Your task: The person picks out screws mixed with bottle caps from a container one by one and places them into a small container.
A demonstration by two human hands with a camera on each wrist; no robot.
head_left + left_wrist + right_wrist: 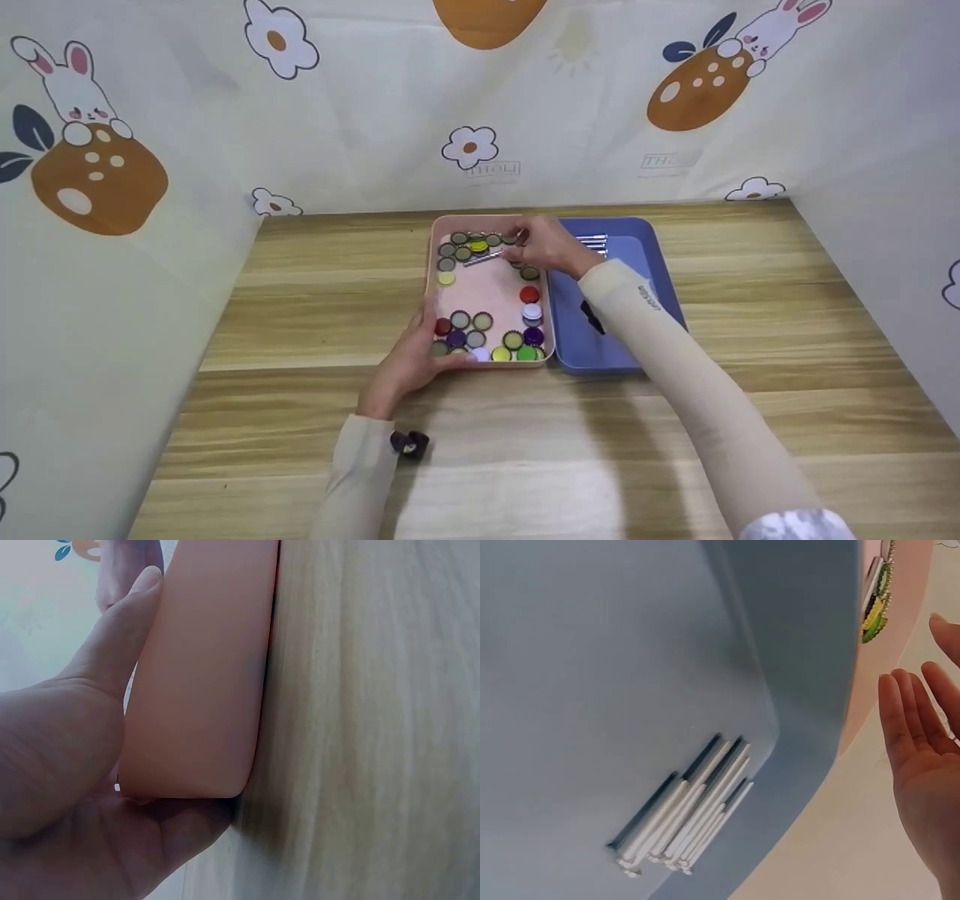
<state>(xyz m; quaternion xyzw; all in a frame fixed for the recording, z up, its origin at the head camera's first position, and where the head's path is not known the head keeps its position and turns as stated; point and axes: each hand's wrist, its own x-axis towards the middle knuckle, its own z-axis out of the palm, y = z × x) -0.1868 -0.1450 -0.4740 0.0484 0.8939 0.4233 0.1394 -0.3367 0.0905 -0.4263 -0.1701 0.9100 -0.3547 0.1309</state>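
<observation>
My left hand [409, 364] grips the front left corner of a pink tray [491, 364]. In the left wrist view its thumb [101, 652] lies along the tray rim and its fingers wrap the corner. My right hand [546, 244] hovers over the tray's far right part, with thumb and fingers apart in the right wrist view. One silver bolt [482, 259] lies in the pink tray, its right end close to the fingertips. Bottle caps, such as a red cap [529, 294] and a green cap [526, 352], are grouped around the tray's corners and sides.
A blue tray [600, 352] stands against the pink tray's right side. Several long silver bolts [694, 810] lie together near its far end. Both trays rest on a wooden table [315, 300], with a patterned cloth wall [375, 135] behind.
</observation>
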